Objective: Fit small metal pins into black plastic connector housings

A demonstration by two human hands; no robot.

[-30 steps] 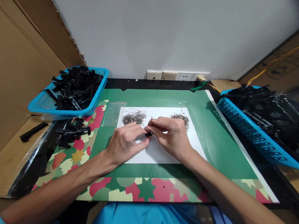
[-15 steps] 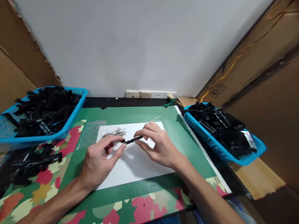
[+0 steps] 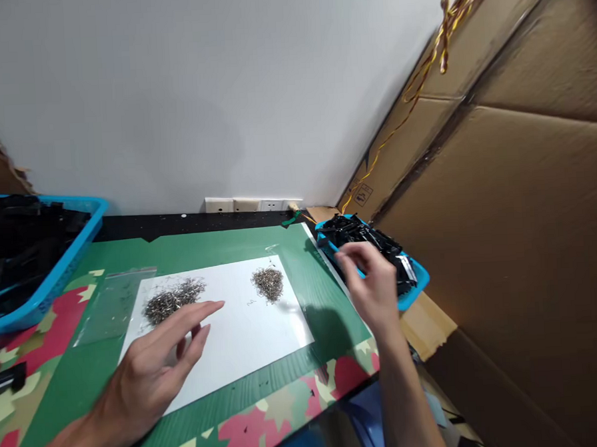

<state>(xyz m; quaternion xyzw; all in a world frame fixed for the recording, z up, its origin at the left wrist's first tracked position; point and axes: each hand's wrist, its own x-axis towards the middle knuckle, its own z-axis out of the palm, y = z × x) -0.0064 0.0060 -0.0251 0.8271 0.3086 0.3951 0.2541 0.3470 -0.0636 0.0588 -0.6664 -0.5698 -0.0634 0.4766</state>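
My left hand (image 3: 156, 364) hovers over the left part of a white sheet (image 3: 234, 327), thumb and forefinger apart with nothing between them. Just beyond its fingers lies a pile of small dark metal pieces (image 3: 170, 302). A smaller pile of brassy, spring-like pieces (image 3: 268, 284) sits at the sheet's far right. Raised in front of the right blue basket (image 3: 416, 296), my right hand (image 3: 369, 283) has its fingers curled and thumb drawn to the fingertips. Whatever the pinch may hold cannot be made out. Black plastic parts (image 3: 364, 233) fill this basket, partly hidden behind the hand.
A larger blue basket (image 3: 87, 244) of black parts stands at the left. A clear plastic bag (image 3: 113, 303) lies beside the sheet on the green mat (image 3: 219, 244). Wall sockets (image 3: 247, 204) line the back, and a cardboard wall (image 3: 503, 226) bounds the right.
The view has swung right. My right hand has moved from the sheet to the right basket. My left hand has let go of the slim black part both hands held, and its fingers are spread.
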